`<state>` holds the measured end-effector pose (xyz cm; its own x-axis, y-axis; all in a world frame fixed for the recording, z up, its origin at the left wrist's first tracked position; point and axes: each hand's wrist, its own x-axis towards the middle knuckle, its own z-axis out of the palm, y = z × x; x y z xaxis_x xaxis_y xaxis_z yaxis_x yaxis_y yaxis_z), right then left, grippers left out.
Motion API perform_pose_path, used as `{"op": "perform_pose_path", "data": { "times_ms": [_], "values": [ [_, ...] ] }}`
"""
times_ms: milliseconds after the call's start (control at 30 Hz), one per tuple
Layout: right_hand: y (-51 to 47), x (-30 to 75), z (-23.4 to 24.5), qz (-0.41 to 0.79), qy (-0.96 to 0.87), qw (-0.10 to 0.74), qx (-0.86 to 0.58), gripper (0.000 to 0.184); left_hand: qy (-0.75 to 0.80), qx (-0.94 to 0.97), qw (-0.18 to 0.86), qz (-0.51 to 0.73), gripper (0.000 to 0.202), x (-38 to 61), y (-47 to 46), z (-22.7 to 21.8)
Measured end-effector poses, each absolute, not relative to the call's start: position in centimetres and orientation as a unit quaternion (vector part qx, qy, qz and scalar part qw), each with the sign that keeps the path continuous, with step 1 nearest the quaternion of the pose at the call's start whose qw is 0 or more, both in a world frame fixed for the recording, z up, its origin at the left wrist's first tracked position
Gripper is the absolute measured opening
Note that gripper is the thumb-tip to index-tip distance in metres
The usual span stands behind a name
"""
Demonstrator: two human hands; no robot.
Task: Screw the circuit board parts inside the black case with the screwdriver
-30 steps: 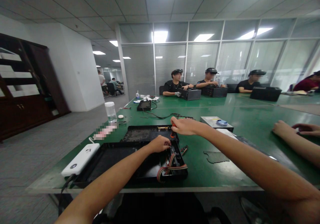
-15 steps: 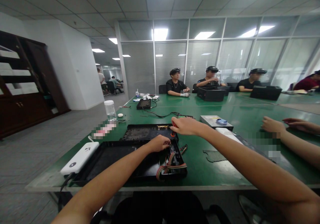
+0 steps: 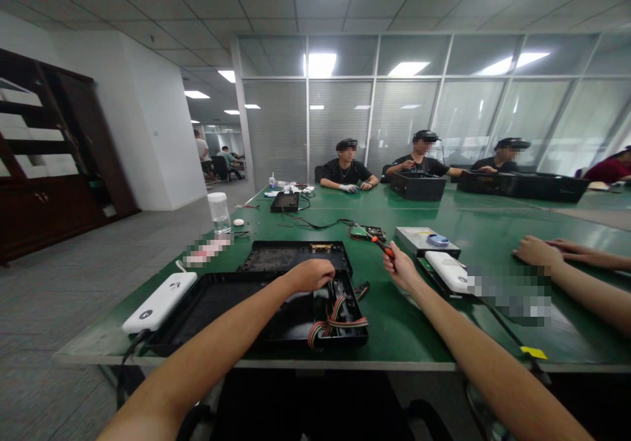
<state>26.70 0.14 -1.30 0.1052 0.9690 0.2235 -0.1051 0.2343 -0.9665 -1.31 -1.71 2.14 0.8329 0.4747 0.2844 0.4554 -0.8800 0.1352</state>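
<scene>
The left hand [image 3: 313,274] grips the black case [image 3: 276,309]; the right hand [image 3: 401,271] holds a screwdriver [image 3: 383,248]. A white box [image 3: 160,301] sits nearby on the green counter [image 3: 444,336].

Both bare forearms reach up from the bottom edge, hands apart at mid-frame

The left forearm enters at the lower left of the frame and runs diagonally up to the centre, where the left hand [image 3: 311,274] lies knuckles-up, fingers curled downward in a loose fist, wrist nearly straight. The right forearm comes in from the lower right corner and slants up and leftward to the right hand [image 3: 401,270], just right of centre, raised a little higher than the left; its fingers are wrapped closed in a grip, thumb side toward the upper left, wrist slightly cocked. The two hands are near but not touching
</scene>
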Motion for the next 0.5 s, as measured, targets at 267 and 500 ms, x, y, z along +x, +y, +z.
{"op": "perform_pose_path", "data": {
  "times_ms": [267,500],
  "values": [
    [-0.1,24.7,-1.5,0.479,-0.514,0.605,-0.375,0.034,0.367,0.886,0.281,-0.013,0.017,-5.4,1.0,3.2],
    [-3.7,22.8,0.4,0.256,-0.724,0.436,-0.469,0.039,0.442,0.837,0.319,-0.051,0.038,-5.6,0.8,2.6]
  ]
}}
